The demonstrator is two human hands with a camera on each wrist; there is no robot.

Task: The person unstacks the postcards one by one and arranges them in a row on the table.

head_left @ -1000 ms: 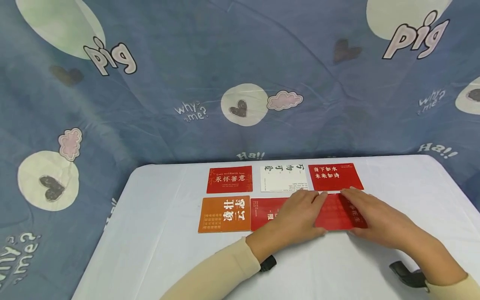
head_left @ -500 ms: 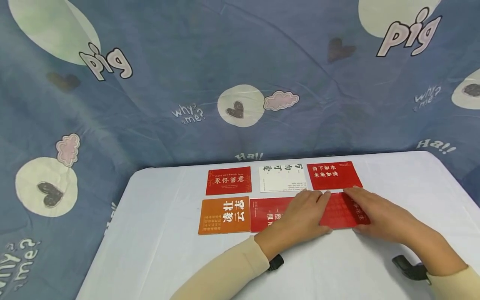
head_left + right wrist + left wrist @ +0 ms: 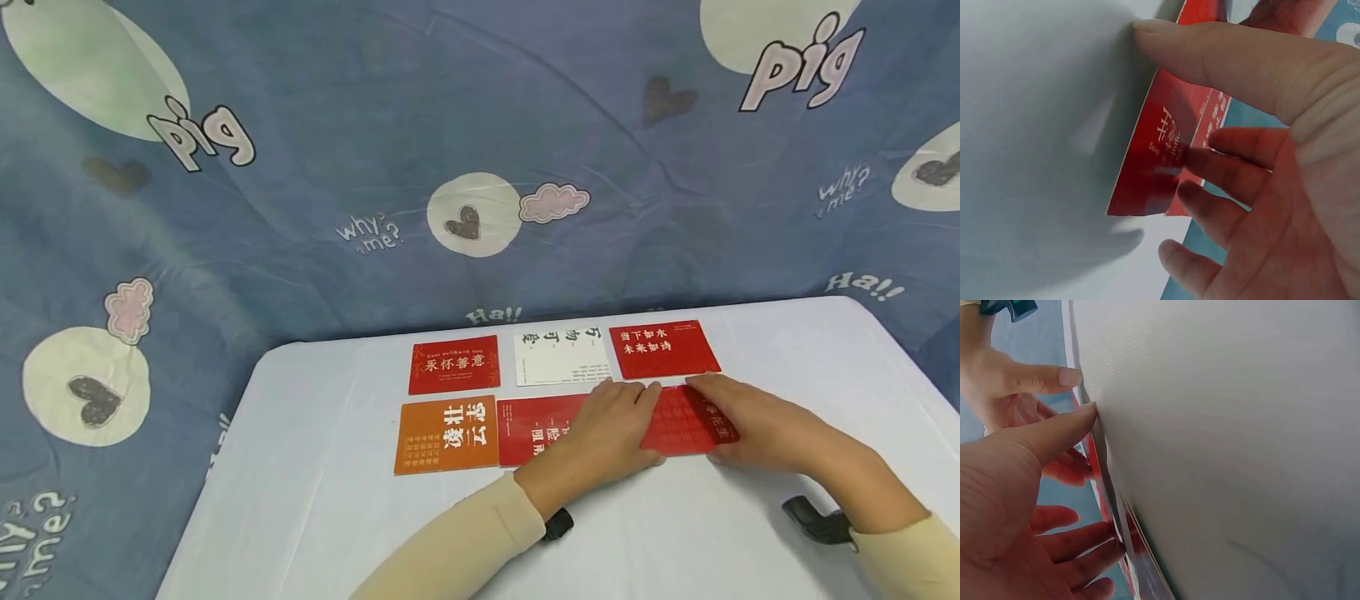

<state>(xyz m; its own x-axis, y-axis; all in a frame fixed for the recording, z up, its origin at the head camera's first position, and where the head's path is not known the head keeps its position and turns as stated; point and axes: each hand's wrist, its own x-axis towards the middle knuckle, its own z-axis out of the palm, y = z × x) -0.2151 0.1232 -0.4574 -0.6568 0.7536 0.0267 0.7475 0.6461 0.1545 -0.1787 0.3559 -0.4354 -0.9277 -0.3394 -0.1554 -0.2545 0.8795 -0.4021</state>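
Note:
In the head view, a glossy red card (image 3: 678, 423) with pale characters lies at the right end of the near row. My left hand (image 3: 600, 433) spans its left part, thumb at the near edge and fingers at the far edge. Its right end is held the same way by my right hand (image 3: 765, 423). The right wrist view shows the right thumb (image 3: 1204, 53) along one long edge and fingers on the other side. Left of it, another red card (image 3: 528, 417) is partly hidden under my left hand and wrist. An orange card (image 3: 420, 450) begins that row.
Behind lies a second row: a red card (image 3: 453, 367), a white card (image 3: 558, 367) and another red card (image 3: 660, 348). All lie on a white-covered table (image 3: 300, 500). A blue printed cloth (image 3: 322, 275) hangs behind the table's far edge. Black wrist mounts (image 3: 813, 521) sit under both wrists.
Both hands have shifted slightly right with the held red card, mostly in the first half second. The head view has drifted a little. The other cards stay in place.

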